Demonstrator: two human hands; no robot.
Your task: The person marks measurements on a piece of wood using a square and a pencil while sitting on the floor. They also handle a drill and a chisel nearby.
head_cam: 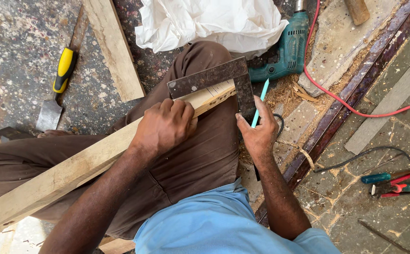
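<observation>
The person sits low on the floor in a blue shirt and brown trousers, and a long wooden plank [73, 169] lies across the brown lap, running from the lower left corner of the view up toward the middle. The left hand [165, 127] is closed down on the plank near its far end, fingers curled over the top, pressing it and the blade of a metal square [224, 80] flat against the wood. The square sits right at the end of the plank, one arm lying across the wood and the other arm hanging down past the end. The right hand [259, 134] is pinched shut around a light blue pencil [260, 101], whose tip rests beside the hanging arm of the square. I cannot see a finished line on the wood, so the marking looks like it is only being set up or just starting; no fresh cut shows at this end. There are small holes along the plank's side near both ends. Farther off on the floor, a chisel with a yellow handle [59, 87] lies to the left beside a second board [113, 47]. Beyond the knee are a white plastic bag [214, 21] and a green drill [285, 51] with a red cord [355, 106]. Some small tools [393, 183] lie at the right.
</observation>
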